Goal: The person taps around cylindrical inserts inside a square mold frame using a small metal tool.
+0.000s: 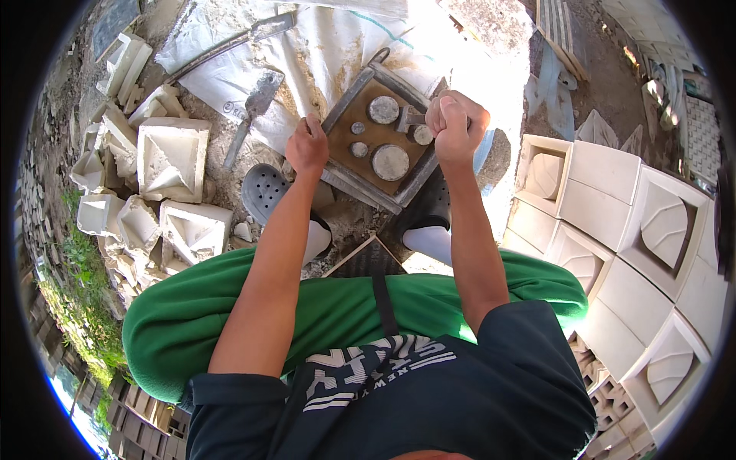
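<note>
A square grey mould frame [358, 90] stands between my feet. Its brown inner face [354, 164] carries several pale round discs, among them a large upper disc [382, 110] and a large lower disc [390, 162]. My right hand [458, 126] is a fist over the frame's right side, closed on what looks like a hammer [405, 119]; its head hangs above the brown face and the rest is hidden in the fist. At the frame's left corner my left hand [308, 147] has its fingers closed; whether they grip the frame is hidden.
A trowel [255, 107] and a long bar [230, 47] lie on white sheeting [322, 46] to the left. Pale open moulds [174, 159] are heaped at far left. Stacked cream blocks with leaf-shaped reliefs [665, 222] stand at right. My dark clogs [264, 192] flank the frame.
</note>
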### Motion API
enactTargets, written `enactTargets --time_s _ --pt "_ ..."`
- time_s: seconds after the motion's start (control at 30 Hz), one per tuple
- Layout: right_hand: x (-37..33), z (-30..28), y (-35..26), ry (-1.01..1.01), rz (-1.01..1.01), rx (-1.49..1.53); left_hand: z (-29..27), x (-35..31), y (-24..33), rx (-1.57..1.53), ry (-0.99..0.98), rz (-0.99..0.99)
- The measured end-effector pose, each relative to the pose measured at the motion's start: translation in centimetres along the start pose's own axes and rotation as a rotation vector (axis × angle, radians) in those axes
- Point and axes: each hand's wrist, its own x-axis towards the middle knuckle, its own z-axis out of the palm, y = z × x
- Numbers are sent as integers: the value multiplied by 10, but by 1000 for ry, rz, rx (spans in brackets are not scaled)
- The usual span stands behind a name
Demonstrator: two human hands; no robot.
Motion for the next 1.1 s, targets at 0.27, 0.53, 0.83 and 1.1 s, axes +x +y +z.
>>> enactTargets --time_s 0.27,0.53,0.83,1.1 --pt "-5 -5 1 48 53 76 1 0 -2 -2 -17 -25" --pt "-7 -2 -5 49 -31 155 -1 1 -3 -10 -18 -17" --pt "-7 -1 -1 49 -65 221 -5 -1 0 24 -38 -73" --pt "-7 -1 -7 84 -75 245 -8 -2 4 10 -32 -45"
